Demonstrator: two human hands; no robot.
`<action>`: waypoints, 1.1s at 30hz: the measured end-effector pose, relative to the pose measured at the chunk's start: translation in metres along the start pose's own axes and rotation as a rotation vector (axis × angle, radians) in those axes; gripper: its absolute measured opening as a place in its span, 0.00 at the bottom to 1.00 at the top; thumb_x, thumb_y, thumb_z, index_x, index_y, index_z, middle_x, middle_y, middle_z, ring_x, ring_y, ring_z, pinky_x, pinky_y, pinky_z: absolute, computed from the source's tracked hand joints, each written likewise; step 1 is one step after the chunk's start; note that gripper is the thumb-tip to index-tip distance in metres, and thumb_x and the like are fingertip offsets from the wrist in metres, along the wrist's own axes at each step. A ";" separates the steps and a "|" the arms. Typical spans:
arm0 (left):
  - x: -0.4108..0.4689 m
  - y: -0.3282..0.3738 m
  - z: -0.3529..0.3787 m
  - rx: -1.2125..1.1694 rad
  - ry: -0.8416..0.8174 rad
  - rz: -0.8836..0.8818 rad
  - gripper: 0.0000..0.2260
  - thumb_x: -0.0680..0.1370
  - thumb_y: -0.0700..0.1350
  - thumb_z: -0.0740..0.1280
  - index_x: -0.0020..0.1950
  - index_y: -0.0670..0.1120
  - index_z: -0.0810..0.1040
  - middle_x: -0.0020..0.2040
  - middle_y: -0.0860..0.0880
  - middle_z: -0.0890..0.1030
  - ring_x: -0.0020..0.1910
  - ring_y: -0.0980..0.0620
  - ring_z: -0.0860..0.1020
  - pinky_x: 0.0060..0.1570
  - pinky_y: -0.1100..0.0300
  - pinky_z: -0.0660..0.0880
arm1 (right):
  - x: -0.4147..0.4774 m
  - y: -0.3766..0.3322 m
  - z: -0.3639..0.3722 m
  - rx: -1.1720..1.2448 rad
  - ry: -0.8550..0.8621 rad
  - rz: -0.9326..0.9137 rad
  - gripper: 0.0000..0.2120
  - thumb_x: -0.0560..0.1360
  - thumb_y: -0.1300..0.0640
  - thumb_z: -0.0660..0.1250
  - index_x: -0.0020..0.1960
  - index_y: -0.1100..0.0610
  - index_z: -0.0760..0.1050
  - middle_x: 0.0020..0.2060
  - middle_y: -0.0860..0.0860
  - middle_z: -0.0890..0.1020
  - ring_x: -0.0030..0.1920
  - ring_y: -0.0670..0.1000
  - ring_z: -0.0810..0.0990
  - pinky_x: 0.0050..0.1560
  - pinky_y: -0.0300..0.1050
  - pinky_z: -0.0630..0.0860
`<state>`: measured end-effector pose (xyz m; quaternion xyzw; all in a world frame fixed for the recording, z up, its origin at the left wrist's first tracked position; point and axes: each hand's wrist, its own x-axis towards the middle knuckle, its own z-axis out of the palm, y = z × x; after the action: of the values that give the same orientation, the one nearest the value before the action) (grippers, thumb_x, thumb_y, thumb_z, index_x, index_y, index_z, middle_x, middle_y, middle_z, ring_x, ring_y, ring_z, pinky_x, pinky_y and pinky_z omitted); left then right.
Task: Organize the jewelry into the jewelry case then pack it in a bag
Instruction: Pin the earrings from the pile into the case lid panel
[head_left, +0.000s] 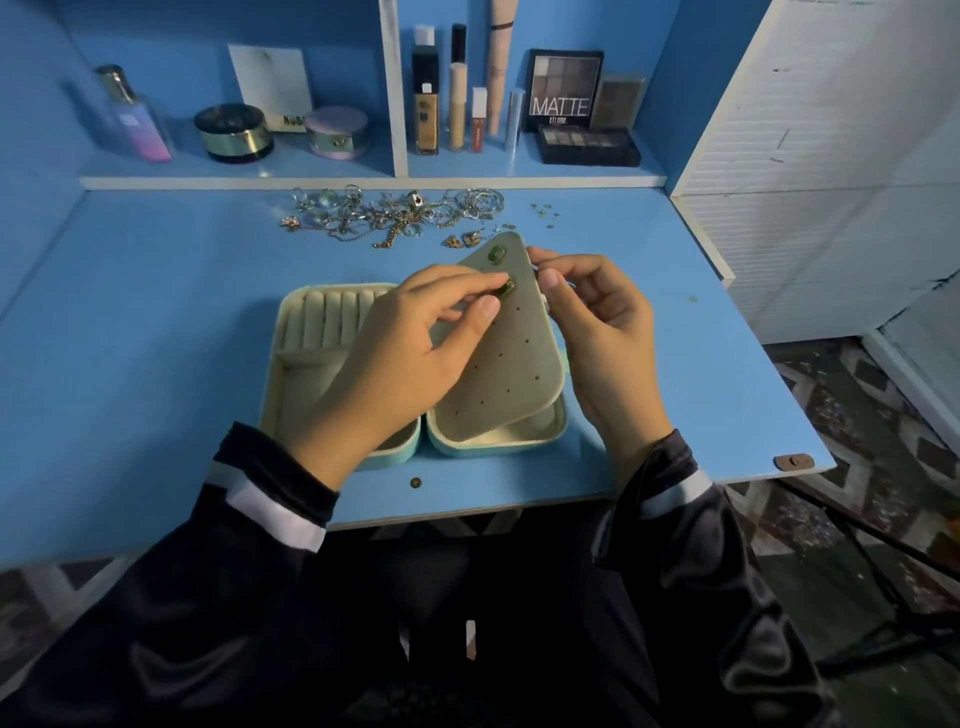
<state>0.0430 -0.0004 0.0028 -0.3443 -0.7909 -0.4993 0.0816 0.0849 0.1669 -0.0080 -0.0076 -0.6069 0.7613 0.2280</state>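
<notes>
Dark sleeves are framing the open jewelry case beneath the hands, where the left hand is pinching a green earring against the tilted perforated panel. The right hand is gripping the panel's edge, likely steadying it for the post. Beyond both hands, the jewelry pile is waiting on the surface.

Matt velvety jewelry case — shiny metal jewelry.

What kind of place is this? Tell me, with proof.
Likely a home vanity desk: an eyeshadow palette, foundation bottle and perfume bottle on the shelf, loose jewelry heaped on the desktop.
</notes>
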 end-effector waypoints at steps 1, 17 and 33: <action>-0.001 0.001 0.000 -0.020 0.014 -0.019 0.11 0.81 0.44 0.65 0.63 0.46 0.80 0.55 0.54 0.80 0.52 0.64 0.78 0.52 0.72 0.72 | 0.000 -0.001 0.002 0.006 0.003 0.009 0.03 0.78 0.68 0.64 0.50 0.66 0.75 0.55 0.62 0.81 0.59 0.57 0.80 0.64 0.56 0.74; 0.025 -0.016 -0.019 -0.199 0.094 -0.047 0.08 0.75 0.40 0.72 0.52 0.50 0.81 0.49 0.52 0.84 0.49 0.54 0.82 0.55 0.55 0.79 | 0.006 -0.008 0.030 0.084 -0.070 0.025 0.03 0.78 0.67 0.64 0.48 0.64 0.76 0.55 0.59 0.82 0.60 0.56 0.80 0.61 0.52 0.76; 0.036 -0.031 -0.046 0.003 0.001 0.271 0.15 0.77 0.39 0.70 0.63 0.43 0.78 0.62 0.48 0.79 0.65 0.53 0.77 0.67 0.52 0.73 | 0.007 -0.002 0.047 0.292 -0.097 0.139 0.04 0.78 0.68 0.62 0.50 0.66 0.75 0.52 0.58 0.83 0.51 0.52 0.82 0.54 0.44 0.78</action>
<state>-0.0133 -0.0305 0.0197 -0.4477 -0.7378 -0.4828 0.1490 0.0662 0.1266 0.0080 0.0204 -0.4980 0.8549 0.1439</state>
